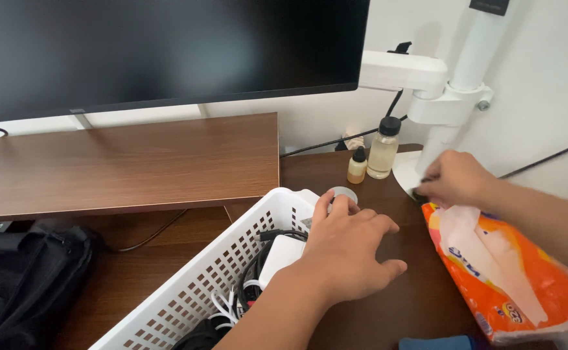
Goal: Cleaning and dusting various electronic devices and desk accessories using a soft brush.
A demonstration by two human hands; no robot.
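Observation:
My left hand (345, 246) reaches over the corner of a white perforated basket (193, 285). Its fingertips rest on a small round grey disc (345, 193) on the brown desk (400, 285); a firm grip is not visible. My right hand (455, 178) is at the white base of the monitor arm (407, 174), its fingers pinched on a small dark object (420, 194) there. Just below that hand lies an orange pack of tissues (510, 272).
The basket holds a white charger block (280, 256) and tangled black and white cables. Two small bottles (378, 152) stand by the monitor arm (455, 71). A dark monitor (167, 52) hangs above a wooden riser shelf (128, 162). A black bag (24, 279) lies at left.

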